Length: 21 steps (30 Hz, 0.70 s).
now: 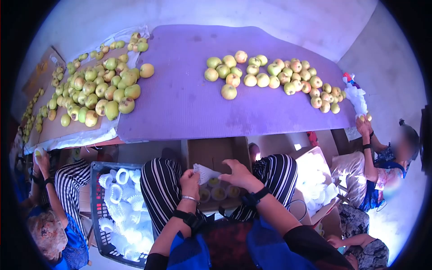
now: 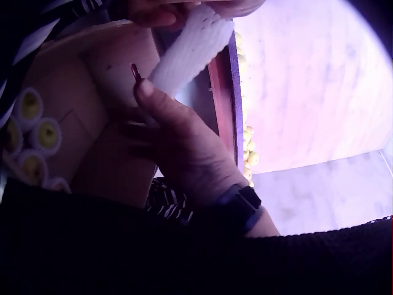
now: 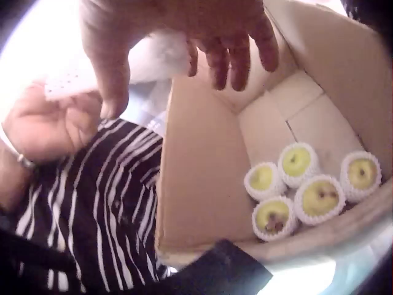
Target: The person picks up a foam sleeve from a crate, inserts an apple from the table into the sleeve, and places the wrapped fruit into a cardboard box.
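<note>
My left hand [image 1: 190,183] pinches one end of a white foam net sleeve [image 1: 204,173], held up over my lap. On the sleeve's other side my right hand [image 1: 240,174] has its thumb and fingers spread, the thumb close beside the sleeve in the right wrist view. Below the hands a cardboard box [image 3: 199,172] stands between my knees. Several apples [image 3: 320,195] in white foam nets sit together at its near end. Bare cardboard shows at the box's far end.
Loose apples [image 1: 228,92] lie on the purple-covered table [image 1: 180,90], with a large heap [image 1: 96,90] at left. A black crate [image 1: 101,225] of foam nets stands left; a box of white nets [image 1: 315,175] stands right. People [image 1: 382,166] sit at both sides.
</note>
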Available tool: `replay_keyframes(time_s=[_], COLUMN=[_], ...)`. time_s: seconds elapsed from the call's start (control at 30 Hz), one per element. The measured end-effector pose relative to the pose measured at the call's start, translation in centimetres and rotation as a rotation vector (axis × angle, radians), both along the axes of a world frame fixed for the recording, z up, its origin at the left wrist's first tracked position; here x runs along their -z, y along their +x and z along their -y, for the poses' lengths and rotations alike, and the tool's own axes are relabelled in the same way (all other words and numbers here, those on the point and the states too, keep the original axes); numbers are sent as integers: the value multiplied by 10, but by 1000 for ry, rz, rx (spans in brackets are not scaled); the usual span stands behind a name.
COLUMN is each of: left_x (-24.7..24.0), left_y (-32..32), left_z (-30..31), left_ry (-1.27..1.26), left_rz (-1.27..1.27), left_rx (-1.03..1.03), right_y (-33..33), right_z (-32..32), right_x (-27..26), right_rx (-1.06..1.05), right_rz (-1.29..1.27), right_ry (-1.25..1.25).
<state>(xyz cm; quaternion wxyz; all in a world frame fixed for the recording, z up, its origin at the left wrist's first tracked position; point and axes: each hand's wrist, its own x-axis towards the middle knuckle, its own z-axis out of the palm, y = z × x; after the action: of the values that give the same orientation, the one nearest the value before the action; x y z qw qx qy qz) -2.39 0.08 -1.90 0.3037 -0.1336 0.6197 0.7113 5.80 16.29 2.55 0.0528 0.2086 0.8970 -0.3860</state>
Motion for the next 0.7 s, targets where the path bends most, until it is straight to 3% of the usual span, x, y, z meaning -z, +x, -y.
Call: replay_keyframes(time_s=[0.13, 0.33, 0.43, 0.7], left_x=[5, -3, 7, -3], left_y=[3, 3, 3, 3], left_z=[-5, -10, -11, -15], left_ry=[21, 76, 103, 212], left_rz=[106, 118, 95, 85], left_rx=[27, 23, 72, -41], right_y=[-15, -76, -125, -233], right_z=[-20, -55, -77, -118], right_x=[-54, -118, -112, -101], right_rx=[-48, -113, -116, 52], right_rz=[-280, -478, -587, -565], right_ry=[-88, 289, 442, 628])
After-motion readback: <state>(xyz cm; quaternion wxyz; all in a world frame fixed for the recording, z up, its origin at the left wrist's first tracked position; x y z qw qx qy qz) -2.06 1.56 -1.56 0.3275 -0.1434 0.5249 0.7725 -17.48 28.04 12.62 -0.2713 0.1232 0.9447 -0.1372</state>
